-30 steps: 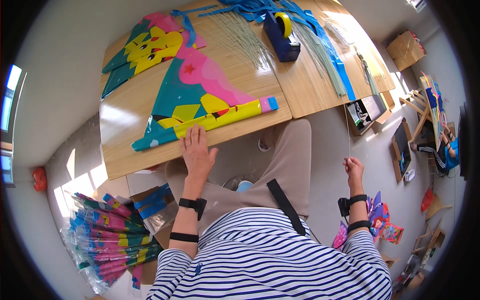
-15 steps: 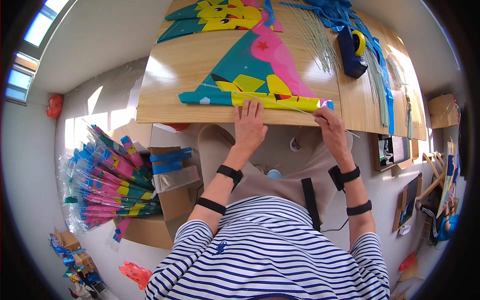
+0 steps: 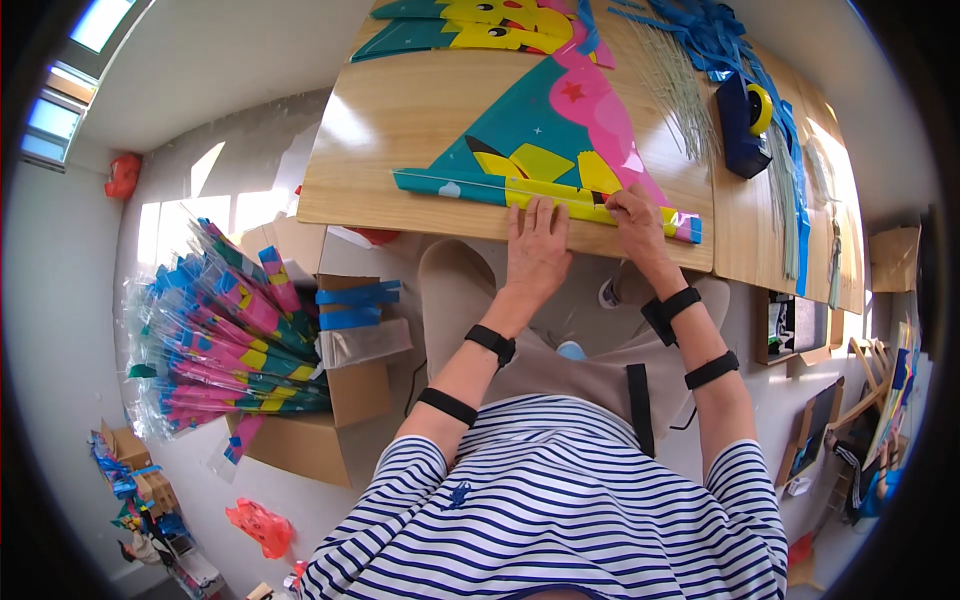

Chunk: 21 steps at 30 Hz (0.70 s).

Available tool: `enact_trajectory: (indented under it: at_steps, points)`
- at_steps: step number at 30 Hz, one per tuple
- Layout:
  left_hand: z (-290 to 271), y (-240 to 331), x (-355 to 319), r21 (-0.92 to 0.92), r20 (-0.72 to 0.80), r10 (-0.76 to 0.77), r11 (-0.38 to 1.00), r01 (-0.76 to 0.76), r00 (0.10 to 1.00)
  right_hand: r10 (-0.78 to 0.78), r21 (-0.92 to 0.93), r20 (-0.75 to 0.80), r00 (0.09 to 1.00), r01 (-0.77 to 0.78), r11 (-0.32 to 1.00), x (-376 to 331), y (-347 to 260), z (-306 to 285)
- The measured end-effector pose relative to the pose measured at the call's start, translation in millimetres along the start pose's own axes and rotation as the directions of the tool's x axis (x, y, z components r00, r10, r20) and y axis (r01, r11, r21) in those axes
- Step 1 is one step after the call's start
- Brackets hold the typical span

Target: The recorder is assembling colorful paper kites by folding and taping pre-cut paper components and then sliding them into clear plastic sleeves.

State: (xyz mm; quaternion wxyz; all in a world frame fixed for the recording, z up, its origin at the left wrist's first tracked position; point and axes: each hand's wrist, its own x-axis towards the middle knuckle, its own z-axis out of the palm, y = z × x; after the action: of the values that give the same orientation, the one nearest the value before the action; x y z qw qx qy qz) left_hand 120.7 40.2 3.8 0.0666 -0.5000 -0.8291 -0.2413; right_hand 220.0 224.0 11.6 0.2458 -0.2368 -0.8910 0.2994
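Note:
A teal, pink and yellow plastic kite (image 3: 520,115) lies on the wooden table, its near edge rolled into a flat tube. Along that roll runs a thin pale rod (image 3: 480,184). My left hand (image 3: 538,250) rests on the roll's middle with its fingers stretched out over the yellow part. To its right, my right hand (image 3: 638,228) has thumb and fingers pinched at the roll, on the rod's line; its fingers hide the rod there. Past that hand, the roll ends in a pink piece with a blue tip at the table's near edge.
More printed kites (image 3: 400,42) lie at the back. Thin sticks (image 3: 672,85), blue ribbons (image 3: 705,30) and a dark blue tape dispenser (image 3: 738,125) with yellow tape are to the right. Left on the floor, a cardboard box (image 3: 290,445) holds many rolled kites (image 3: 240,320) in clear plastic.
My right hand has moved left from the roll's right end to a pinch nearer my left hand. The rod's end no longer sticks out past the roll. The whole view has shifted.

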Motion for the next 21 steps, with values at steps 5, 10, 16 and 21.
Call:
enact_trajectory:
  at_steps: [5, 10, 16, 21]
  points:
    - [-3.8, 1.0, 0.7, 0.001, 0.043, -0.016, 1.0, 0.016, 0.999, -0.039, -0.015, -0.033, 0.999, 0.038, 0.999, -2.3, 4.5, -2.9]
    - [-6.3, 7.3, 4.5, 0.004, 0.081, -0.019, 1.0, 0.019, 0.997, -0.095, -0.07, -0.076, 0.993, 0.09, 0.993, -5.1, 10.2, -6.1]
    - [-6.0, 2.4, 3.5, 0.056, 0.123, 0.005, 0.998, -0.012, 0.992, -0.185, -0.176, -0.098, 0.978, 0.166, 0.97, -2.5, 9.7, -0.8]
    - [-7.0, 6.0, 4.9, 0.069, 0.103, 0.033, 0.997, -0.04, 0.994, -0.202, -0.227, -0.12, 0.972, 0.171, 0.959, -5.8, 13.8, -6.2]
